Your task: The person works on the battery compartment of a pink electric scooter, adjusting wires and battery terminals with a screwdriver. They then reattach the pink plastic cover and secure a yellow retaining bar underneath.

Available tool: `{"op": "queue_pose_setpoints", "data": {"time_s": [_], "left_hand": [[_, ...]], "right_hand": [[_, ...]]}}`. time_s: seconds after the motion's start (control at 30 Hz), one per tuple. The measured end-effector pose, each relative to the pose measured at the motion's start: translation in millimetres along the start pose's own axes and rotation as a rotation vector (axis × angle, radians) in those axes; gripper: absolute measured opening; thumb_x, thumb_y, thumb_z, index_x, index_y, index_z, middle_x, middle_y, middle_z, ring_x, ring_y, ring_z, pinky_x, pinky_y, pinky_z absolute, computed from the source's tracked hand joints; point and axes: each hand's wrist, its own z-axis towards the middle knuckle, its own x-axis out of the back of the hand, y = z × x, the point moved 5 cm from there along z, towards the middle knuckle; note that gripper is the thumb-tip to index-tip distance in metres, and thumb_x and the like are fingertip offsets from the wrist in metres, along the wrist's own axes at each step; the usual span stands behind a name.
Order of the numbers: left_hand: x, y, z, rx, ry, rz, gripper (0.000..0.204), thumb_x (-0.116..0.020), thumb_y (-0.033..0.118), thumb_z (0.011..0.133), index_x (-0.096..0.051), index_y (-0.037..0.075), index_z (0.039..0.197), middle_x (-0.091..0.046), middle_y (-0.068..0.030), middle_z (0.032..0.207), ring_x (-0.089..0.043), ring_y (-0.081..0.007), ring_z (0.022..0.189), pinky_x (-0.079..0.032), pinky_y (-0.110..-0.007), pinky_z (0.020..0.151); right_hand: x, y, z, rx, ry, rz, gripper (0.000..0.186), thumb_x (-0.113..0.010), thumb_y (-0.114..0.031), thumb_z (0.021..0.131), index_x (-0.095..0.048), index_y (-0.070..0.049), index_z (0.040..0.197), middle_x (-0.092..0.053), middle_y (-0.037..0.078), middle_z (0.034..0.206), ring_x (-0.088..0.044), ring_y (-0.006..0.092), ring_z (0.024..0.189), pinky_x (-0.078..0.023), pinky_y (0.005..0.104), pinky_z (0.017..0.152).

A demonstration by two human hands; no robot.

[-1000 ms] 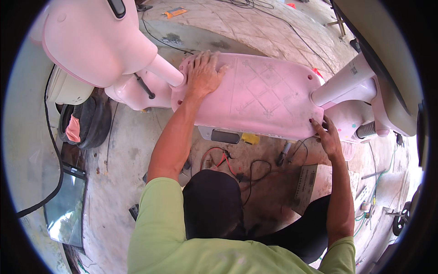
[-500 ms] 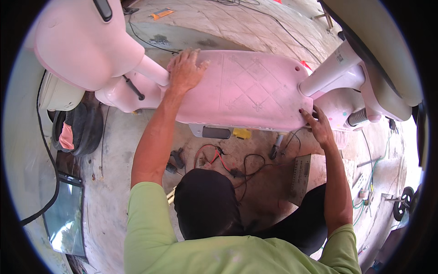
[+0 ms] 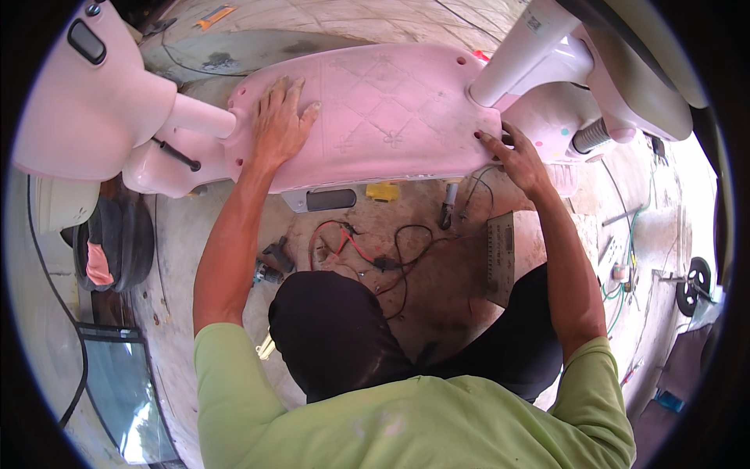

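A pink electric scooter stretches across the upper view, with its quilted-pattern footboard (image 3: 391, 86) in front of me. My left hand (image 3: 281, 125) lies flat on the board's left part, fingers spread and pointing away. At the board's near right corner is my right hand (image 3: 522, 160), thumb on the top beside a screw hole and fingers apart against the edge by the seat post (image 3: 519, 55). Neither hand visibly holds a loose part. The rounded pink front shield (image 3: 94, 102) and the front column (image 3: 205, 117) stand to the left.
Beneath the board lie a yellow block (image 3: 382, 192), red and black leads (image 3: 337, 234), a power drill (image 3: 269, 270) and a metal box (image 3: 500, 258). Black tyres (image 3: 129, 242) and a glass panel (image 3: 125, 391) are at the left. The dark seat (image 3: 637, 51) overhangs the upper right.
My left hand has moved from the board's far left corner inward onto its top. The right hand stays at the near right corner. The whole scene has shifted left and upward in view.
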Motion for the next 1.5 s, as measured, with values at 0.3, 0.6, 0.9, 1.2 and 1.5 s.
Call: {"op": "queue_pose_setpoints", "data": {"time_s": [0.3,0.6,0.9,1.2,1.5], "left_hand": [[7.2,84.5,17.2,-0.151,0.007,-0.053,0.066,-0.056,0.05,0.1,-0.047,0.013,0.154,-0.041,-0.0232,0.159,-0.036,-0.0416,0.148,-0.027,-0.053,0.121],[-3.8,87.9,40.3,-0.131,-0.127,-0.049,0.069,-0.059,0.05,0.099,-0.046,0.013,0.155,-0.041,-0.022,0.16,-0.038,-0.041,0.147,-0.028,-0.054,0.12],[-17.9,141.2,99.8,-0.236,-0.012,-0.054,0.069,-0.053,0.053,0.101,-0.045,0.012,0.155,-0.04,-0.0222,0.16,-0.036,-0.0403,0.148,-0.025,-0.056,0.121],[-39.9,145.8,116.9,-0.182,-0.213,-0.04,0.071,-0.051,0.056,0.101,-0.044,0.012,0.156,-0.042,-0.0221,0.159,-0.034,-0.0385,0.15,-0.021,-0.057,0.122],[-63.9,182.7,134.3,-0.165,-0.126,-0.027,0.07,-0.052,0.056,0.1,-0.045,0.015,0.155,-0.046,-0.0174,0.158,-0.041,-0.0365,0.146,-0.025,-0.055,0.121]], "right_hand": [[2.7,4.2,-2.8,-0.027,-0.021,-0.005,0.084,-0.072,-0.051,0.091,-0.049,0.006,0.148,-0.064,0.027,0.134,-0.063,0.0342,0.123,-0.047,0.0406,0.106],[5.6,2.4,-0.2,0.012,-0.014,0.013,0.091,-0.076,-0.055,0.087,-0.05,0.011,0.143,-0.066,0.028,0.128,-0.066,0.0349,0.118,-0.051,0.0397,0.103],[4.1,8.1,1.3,0.06,0.016,0.031,0.084,-0.079,-0.05,0.086,-0.054,0.01,0.139,-0.068,0.028,0.125,-0.067,0.0357,0.116,-0.052,0.0403,0.101],[7.4,5.8,0.6,0.034,0.023,0.005,0.08,-0.078,-0.049,0.086,-0.056,0.008,0.138,-0.069,0.026,0.124,-0.068,0.0344,0.115,-0.052,0.0401,0.1],[2.4,24.5,9.1,0.073,0.037,-0.001,0.084,-0.077,-0.052,0.086,-0.054,0.009,0.14,-0.067,0.028,0.128,-0.067,0.0359,0.116,-0.051,0.0414,0.101]]}}
